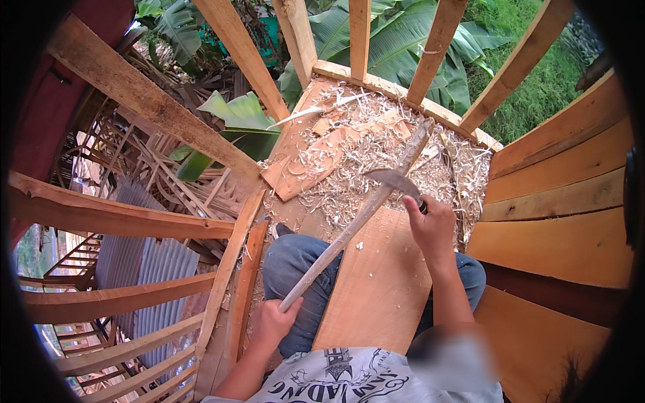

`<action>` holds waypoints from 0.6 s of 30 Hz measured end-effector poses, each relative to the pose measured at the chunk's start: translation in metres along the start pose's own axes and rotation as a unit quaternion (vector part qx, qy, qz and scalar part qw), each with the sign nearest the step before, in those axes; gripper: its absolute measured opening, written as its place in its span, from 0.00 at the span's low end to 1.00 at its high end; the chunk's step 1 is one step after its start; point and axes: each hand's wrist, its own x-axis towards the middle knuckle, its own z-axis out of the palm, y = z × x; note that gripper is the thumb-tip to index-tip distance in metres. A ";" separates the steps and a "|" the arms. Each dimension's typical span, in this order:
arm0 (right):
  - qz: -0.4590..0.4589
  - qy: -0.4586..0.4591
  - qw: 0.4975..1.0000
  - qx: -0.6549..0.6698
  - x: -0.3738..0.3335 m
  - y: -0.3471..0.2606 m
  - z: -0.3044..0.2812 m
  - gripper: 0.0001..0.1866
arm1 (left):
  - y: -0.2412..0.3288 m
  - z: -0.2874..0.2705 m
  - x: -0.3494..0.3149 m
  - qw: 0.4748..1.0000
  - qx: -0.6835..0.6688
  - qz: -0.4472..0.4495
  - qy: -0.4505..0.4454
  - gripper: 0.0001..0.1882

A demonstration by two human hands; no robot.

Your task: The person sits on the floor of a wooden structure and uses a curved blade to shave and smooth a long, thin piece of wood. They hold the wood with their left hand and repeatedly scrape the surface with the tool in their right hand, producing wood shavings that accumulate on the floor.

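Note:
A long, pale wooden stick [349,232] slants from my lap up to the far right over the shavings. Its near end sits in my closed left hand [274,321], beside my left knee. My right hand [432,225] is wrapped round the dark handle of a curved-bladed knife [395,178]. The blade lies across the stick's upper part, its tip pointing left; whether it bites into the wood I cannot tell. A wide wooden board [376,282] rests between my legs, under the stick.
Curled wood shavings [383,151] cover the floor ahead, with loose planks [316,161] among them. Upright posts [437,50] and slanting rails [154,101] fence the far and left sides. A plank wall [551,235] stands close on the right. Banana leaves [242,124] poke in at the left.

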 end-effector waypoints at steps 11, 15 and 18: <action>-0.058 -0.029 0.998 0.014 -0.006 0.005 0.003 0.27 | 0.002 0.000 0.000 0.999 0.007 0.026 0.026 0.27; 0.000 -0.056 0.998 -0.008 0.005 0.016 -0.006 0.26 | 0.004 -0.002 -0.001 1.000 0.016 0.010 0.010 0.27; -0.172 -0.059 0.983 0.010 -0.017 0.000 0.004 0.28 | 0.002 0.001 -0.001 0.999 -0.001 0.023 0.029 0.28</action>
